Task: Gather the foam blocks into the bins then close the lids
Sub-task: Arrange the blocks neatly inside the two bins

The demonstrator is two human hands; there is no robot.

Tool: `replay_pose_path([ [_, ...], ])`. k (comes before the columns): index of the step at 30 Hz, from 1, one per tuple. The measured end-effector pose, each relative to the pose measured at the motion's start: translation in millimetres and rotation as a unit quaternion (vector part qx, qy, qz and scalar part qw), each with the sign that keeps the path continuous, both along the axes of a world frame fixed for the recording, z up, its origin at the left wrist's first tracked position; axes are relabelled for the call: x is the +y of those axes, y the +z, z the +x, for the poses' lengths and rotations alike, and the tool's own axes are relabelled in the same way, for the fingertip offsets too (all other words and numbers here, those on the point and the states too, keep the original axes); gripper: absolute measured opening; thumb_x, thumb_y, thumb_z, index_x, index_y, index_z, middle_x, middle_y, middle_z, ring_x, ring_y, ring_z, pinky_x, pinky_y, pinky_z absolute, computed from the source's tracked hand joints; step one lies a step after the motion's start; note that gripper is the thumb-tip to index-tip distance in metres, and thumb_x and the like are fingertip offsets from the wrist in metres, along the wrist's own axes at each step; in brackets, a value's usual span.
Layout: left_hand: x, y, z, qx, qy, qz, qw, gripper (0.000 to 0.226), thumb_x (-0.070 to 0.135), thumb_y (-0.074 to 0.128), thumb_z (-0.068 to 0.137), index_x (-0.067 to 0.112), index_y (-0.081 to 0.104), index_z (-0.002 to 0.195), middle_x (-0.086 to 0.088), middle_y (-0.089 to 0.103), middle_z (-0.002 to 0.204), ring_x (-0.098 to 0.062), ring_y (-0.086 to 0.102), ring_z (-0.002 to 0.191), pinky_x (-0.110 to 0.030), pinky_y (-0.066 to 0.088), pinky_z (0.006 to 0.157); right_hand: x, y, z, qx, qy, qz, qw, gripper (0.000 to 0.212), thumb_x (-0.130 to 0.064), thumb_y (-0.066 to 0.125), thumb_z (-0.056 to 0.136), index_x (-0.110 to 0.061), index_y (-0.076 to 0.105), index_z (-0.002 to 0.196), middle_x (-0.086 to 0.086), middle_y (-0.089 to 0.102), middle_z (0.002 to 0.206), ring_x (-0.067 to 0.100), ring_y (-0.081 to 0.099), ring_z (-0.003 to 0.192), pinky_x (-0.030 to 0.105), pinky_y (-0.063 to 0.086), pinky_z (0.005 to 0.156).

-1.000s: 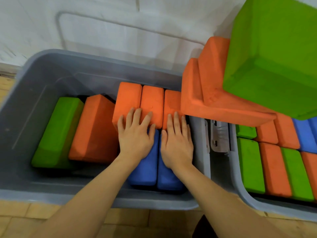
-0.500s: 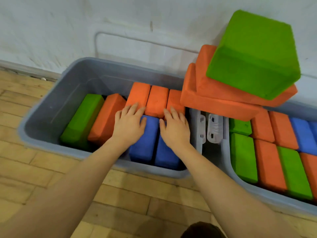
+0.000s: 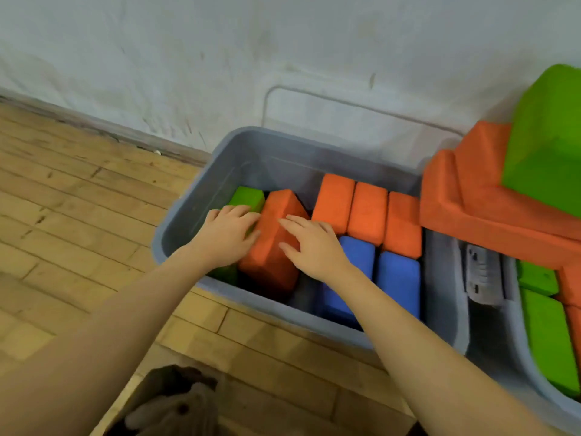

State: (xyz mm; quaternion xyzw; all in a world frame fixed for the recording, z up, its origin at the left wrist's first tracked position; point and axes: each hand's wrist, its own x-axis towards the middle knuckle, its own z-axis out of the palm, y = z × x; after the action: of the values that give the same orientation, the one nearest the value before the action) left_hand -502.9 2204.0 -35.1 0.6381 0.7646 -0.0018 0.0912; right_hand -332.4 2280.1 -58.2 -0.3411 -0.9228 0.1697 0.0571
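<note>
A grey bin (image 3: 185,228) stands against the wall with foam blocks inside. A tilted orange block (image 3: 270,247) leans in its left half, beside a green block (image 3: 246,198). My left hand (image 3: 224,236) lies with straight fingers on the orange block's left side and over the green one. My right hand (image 3: 309,245) rests on the orange block's right face, fingers spread. Three orange blocks (image 3: 366,209) stand in a row at the back, and two blue blocks (image 3: 397,280) lie in front of them.
A second grey bin (image 3: 528,369) at the right holds green and orange blocks. Large orange foam slabs (image 3: 471,221) with a big green cube (image 3: 547,152) on top lie across both bins. A lid leans on the white wall (image 3: 345,114). Wooden floor lies left.
Both hands left the blue blocks and slid left onto the tilted orange block. The camera view pulled back and swung left, showing more floor.
</note>
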Motion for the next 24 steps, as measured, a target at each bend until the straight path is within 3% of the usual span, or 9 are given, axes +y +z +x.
replay_pose_path([
  [4, 18, -22, -54, 0.07, -0.122, -0.121, 0.983, 0.098, 0.079, -0.005, 0.075, 0.019, 0.016, 0.15, -0.006, 0.011, 0.158, -0.022, 0.013, 0.144, -0.039, 0.011, 0.114, 9, -36, -42, -0.094, 0.03, -0.014, 0.995, 0.066, -0.046, 0.045, 0.095, -0.026, 0.017, 0.151, -0.002, 0.011, 0.159, 0.018, 0.014, 0.145, 0.033, 0.006, 0.116],
  [5, 21, -29, -63, 0.077, -0.136, -0.152, 0.976, 0.103, 0.083, -0.004, 0.072, 0.017, 0.012, 0.15, -0.009, 0.005, 0.158, -0.023, 0.009, 0.145, -0.039, 0.009, 0.115, 11, -45, -49, -0.119, 0.038, -0.015, 0.992, 0.07, -0.05, 0.044, 0.094, -0.026, 0.013, 0.151, -0.001, 0.007, 0.16, 0.018, 0.009, 0.146, 0.033, 0.002, 0.116],
  [8, 30, -50, -74, 0.046, -0.147, -0.23, 0.961, 0.098, 0.075, 0.03, 0.082, 0.013, 0.0, 0.151, -0.012, -0.007, 0.157, -0.027, 0.002, 0.145, -0.041, 0.008, 0.115, 15, -65, -62, -0.199, 0.061, 0.005, 0.978, 0.093, -0.068, 0.048, 0.082, -0.023, 0.006, 0.152, 0.002, 0.001, 0.16, 0.018, 0.002, 0.147, 0.037, -0.004, 0.117],
  [11, 37, -63, -70, -0.004, -0.132, -0.278, 0.952, 0.105, 0.073, 0.042, 0.08, 0.013, -0.007, 0.15, -0.011, -0.014, 0.157, -0.03, -0.001, 0.145, -0.044, 0.011, 0.116, 16, -75, -63, -0.251, 0.068, 0.06, 0.964, 0.117, -0.078, 0.056, 0.066, -0.017, 0.006, 0.152, 0.002, 0.001, 0.16, 0.017, 0.002, 0.147, 0.041, -0.008, 0.116],
  [15, 39, -68, -75, -0.029, -0.137, -0.278, 0.95, 0.12, 0.073, 0.057, 0.07, 0.019, -0.017, 0.148, -0.004, -0.022, 0.155, -0.027, -0.009, 0.144, -0.047, 0.008, 0.116, 14, -75, -59, -0.221, 0.07, 0.093, 0.968, 0.099, -0.066, 0.059, 0.076, -0.016, 0.018, 0.151, 0.006, 0.011, 0.159, 0.025, 0.011, 0.146, 0.04, -0.009, 0.115],
  [17, 38, -70, -79, -0.025, -0.154, -0.286, 0.945, 0.131, 0.072, 0.066, 0.063, 0.024, -0.023, 0.146, 0.001, -0.028, 0.153, -0.028, -0.016, 0.143, -0.048, 0.002, 0.116, 14, -71, -57, -0.176, 0.074, 0.124, 0.974, 0.083, -0.055, 0.063, 0.078, -0.013, 0.036, 0.145, 0.012, 0.03, 0.153, 0.031, 0.03, 0.14, 0.044, -0.006, 0.114],
  [20, 37, -74, -79, 0.018, -0.189, -0.286, 0.939, 0.142, 0.066, 0.076, 0.056, 0.025, -0.029, 0.143, 0.004, -0.032, 0.151, -0.03, -0.021, 0.141, -0.051, -0.001, 0.116, 19, -66, -49, -0.133, 0.054, 0.182, 0.973, 0.07, -0.049, 0.076, 0.066, -0.011, 0.063, 0.123, 0.014, 0.061, 0.126, 0.031, 0.061, 0.113, 0.054, 0.022, 0.108],
  [22, 38, -76, -76, 0.042, -0.198, -0.264, 0.943, 0.14, 0.063, 0.076, 0.058, 0.019, -0.026, 0.144, -0.002, -0.027, 0.153, -0.031, -0.018, 0.142, -0.048, 0.001, 0.117, 23, -66, -43, -0.12, 0.039, 0.205, 0.971, 0.063, -0.048, 0.076, 0.065, -0.012, 0.067, 0.117, 0.012, 0.065, 0.12, 0.027, 0.065, 0.105, 0.054, 0.033, 0.104],
  [24, 40, -73, -75, 0.051, -0.195, -0.246, 0.948, 0.129, 0.064, 0.069, 0.067, 0.013, -0.019, 0.147, -0.011, -0.021, 0.155, -0.033, -0.012, 0.143, -0.047, 0.007, 0.117, 20, -68, -40, -0.105, 0.025, 0.208, 0.972, 0.056, -0.046, 0.064, 0.072, -0.014, 0.066, 0.118, 0.015, 0.064, 0.122, 0.03, 0.066, 0.103, 0.048, 0.033, 0.107],
])
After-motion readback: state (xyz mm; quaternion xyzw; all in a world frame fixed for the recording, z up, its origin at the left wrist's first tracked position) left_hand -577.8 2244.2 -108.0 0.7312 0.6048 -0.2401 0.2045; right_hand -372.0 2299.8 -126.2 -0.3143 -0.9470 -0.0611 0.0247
